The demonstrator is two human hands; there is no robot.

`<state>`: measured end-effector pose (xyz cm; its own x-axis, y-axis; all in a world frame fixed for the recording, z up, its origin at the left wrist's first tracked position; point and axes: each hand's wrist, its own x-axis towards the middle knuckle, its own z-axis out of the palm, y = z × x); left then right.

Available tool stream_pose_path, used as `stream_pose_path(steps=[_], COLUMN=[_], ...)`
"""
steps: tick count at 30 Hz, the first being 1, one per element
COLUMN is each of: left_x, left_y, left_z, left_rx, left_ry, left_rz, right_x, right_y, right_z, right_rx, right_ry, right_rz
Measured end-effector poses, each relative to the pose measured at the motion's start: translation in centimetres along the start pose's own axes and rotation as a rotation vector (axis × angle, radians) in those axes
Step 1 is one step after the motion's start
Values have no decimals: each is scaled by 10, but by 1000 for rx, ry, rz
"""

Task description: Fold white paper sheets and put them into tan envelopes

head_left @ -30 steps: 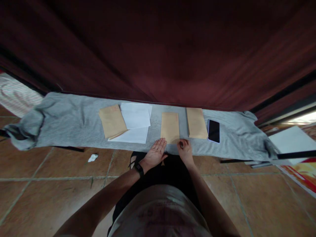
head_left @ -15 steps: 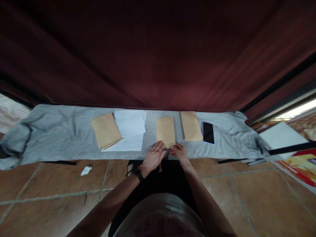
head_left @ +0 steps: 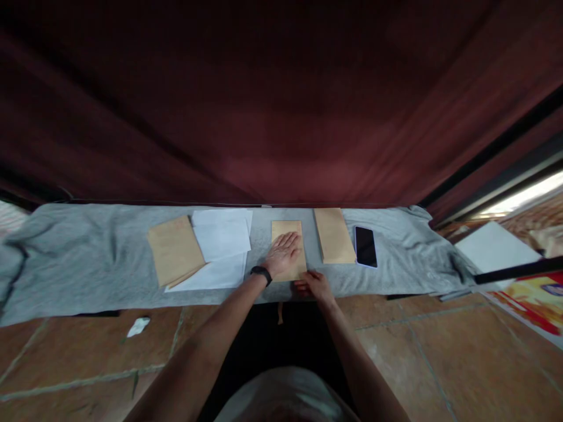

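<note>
In front of me a brown paper envelope [head_left: 292, 272] lies on the grey cloth. Across its middle my left hand [head_left: 282, 254] rests flat, fingers stretched toward the upper right. At the envelope's lower right corner my right hand [head_left: 317, 286] has its fingers curled against the edge; the exact grip is partly hidden. Just right of this envelope is a stack of brown envelopes [head_left: 335, 239]. Farther left, another pile of brown envelopes [head_left: 176, 251] overlaps several white paper sheets [head_left: 222, 235].
A phone [head_left: 366, 246] lies right of the envelope stack. The grey cloth [head_left: 105, 252] covers a narrow bench against a dark red curtain [head_left: 281, 129]. Beyond its right end are a white board [head_left: 497, 249] and a black bar [head_left: 519, 270]. Crumpled white paper [head_left: 138, 326] lies on the tiled floor.
My left hand has moved from the envelope's near edge up onto its middle and flattened there. My right hand stays at the lower right corner. The camera view has shifted slightly.
</note>
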<state>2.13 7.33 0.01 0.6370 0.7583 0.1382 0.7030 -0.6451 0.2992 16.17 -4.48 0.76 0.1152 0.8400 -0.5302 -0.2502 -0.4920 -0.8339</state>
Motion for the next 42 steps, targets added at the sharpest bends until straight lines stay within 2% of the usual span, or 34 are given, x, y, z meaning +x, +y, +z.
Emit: stream_pose_path(steps=[5,7,10,14,17,20,24,28,35,42], left_x=[20,16,-10,-65,-100,-114,-110,-106,-105,-92], left_y=[2,6,10,15,23,31,37,45,62,67], left_z=[-1,1,5,5,-1,-10,-21,-33,-49,-48], left_rx=[-11,-49,-175,-572,-977,-1271,-1539,-1710,-1701,-1650], left_ry=[33,54,128,346,366,396,421,332,164,114], left_rz=[-135,-160,-233,-536,-698,-785,-928,-923,-791,-753], right_x=[-1,-1,-3,-8,-12,-18,-29,-37,-39,-34], right_y=[1,1,2,3,2,-3,-13,-17,-12,-12], right_z=[4,4,4,2,5,12,17,12,-2,-17], right_rx=[52,78,116,157,174,178,198,207,331,370], right_ry=[50,72,98,107,103,88,54,22,-4,31], right_rz=[20,10,-20,-76,-137,-236,-283,-282,-186,-171])
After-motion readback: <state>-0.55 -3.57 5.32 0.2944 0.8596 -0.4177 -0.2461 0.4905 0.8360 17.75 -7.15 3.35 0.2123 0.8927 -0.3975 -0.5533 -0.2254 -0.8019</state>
